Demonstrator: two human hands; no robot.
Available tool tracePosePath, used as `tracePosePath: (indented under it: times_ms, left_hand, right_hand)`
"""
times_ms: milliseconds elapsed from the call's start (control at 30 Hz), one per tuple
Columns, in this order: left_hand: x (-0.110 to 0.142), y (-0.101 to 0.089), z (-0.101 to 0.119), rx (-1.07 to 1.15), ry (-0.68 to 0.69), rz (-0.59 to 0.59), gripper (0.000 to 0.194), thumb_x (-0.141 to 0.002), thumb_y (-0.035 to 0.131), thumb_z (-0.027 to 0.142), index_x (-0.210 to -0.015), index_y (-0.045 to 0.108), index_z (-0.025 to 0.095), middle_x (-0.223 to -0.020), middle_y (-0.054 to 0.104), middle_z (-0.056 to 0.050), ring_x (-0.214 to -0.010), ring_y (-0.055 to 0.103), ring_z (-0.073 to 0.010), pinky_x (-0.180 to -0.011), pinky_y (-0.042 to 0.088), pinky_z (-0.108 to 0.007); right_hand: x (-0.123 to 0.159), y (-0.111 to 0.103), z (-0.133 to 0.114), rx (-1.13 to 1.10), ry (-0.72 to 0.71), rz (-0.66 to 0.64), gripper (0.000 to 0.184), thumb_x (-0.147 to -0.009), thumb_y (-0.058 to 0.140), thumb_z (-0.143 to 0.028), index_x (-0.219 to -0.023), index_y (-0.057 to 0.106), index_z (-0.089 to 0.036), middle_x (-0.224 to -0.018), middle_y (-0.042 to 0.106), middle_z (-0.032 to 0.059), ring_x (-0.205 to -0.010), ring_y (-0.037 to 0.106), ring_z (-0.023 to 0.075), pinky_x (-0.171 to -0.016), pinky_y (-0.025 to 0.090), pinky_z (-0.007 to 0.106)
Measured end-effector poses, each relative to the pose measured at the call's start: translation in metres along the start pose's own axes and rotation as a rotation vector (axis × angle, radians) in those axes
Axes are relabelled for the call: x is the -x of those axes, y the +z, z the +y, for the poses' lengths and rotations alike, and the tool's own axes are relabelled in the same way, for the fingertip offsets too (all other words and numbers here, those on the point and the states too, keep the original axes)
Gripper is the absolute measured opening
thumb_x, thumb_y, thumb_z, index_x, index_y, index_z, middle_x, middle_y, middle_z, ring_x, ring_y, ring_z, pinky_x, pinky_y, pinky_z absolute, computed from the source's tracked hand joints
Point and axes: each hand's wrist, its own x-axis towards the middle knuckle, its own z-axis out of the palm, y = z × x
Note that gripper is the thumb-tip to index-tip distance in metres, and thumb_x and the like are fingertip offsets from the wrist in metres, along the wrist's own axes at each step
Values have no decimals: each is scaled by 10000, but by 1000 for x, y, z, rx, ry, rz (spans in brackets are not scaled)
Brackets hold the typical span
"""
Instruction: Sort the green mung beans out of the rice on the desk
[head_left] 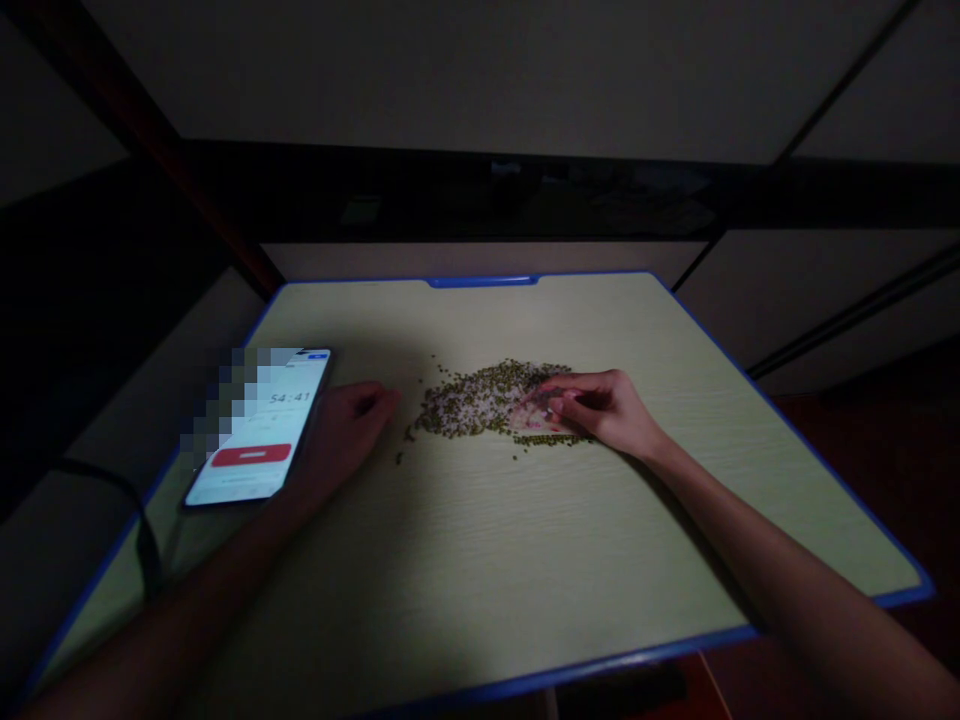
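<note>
A spread-out pile of small green beans, which look like mung beans, mixed with pale grains (pixel 472 400) lies on the table. My right hand (pixel 600 405) is at the pile's right side, thumb and fingers pinched on a thin, pinkish, card-like piece (pixel 531 412). That piece has a straight lower edge and rests among the beans; the fingers hide part of it. A narrow row of green beans (pixel 551 439) runs just below that edge. To the left of the pile, my left hand (pixel 358 415) rests on the table in shadow, loosely curled, with nothing visible in it.
A lit phone (pixel 259 430) showing a timer and a red button lies left of my left hand. A dark cable (pixel 146 545) crosses the table's left edge. The pale table (pixel 480 560) has a blue rim. Loose beans (pixel 399 459) lie around the pile. Dark panels stand behind.
</note>
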Motion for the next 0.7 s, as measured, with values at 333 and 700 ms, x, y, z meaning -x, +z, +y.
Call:
tracePosePath:
  times_ms: [333, 700]
  left_hand:
    - [-1, 0, 0, -19, 8, 4, 318, -733, 438, 386, -489, 419, 182, -464, 362, 57, -495, 369, -102, -518, 259, -244]
    - [0, 0, -1, -17, 7, 4, 316, -731, 443, 374, -483, 406, 181, -464, 342, 58, -493, 356, -99, -516, 251, -244]
  right_hand:
    - [-1, 2, 0, -7, 22, 72, 350, -683, 580, -283, -926, 723, -76, -579, 600, 32, -463, 433, 83, -428, 339, 222]
    - [-1, 3, 0, 14, 25, 73, 361, -691, 570, -276, -940, 717, -60, -593, 598, 43, -449, 405, 75, -417, 328, 228]
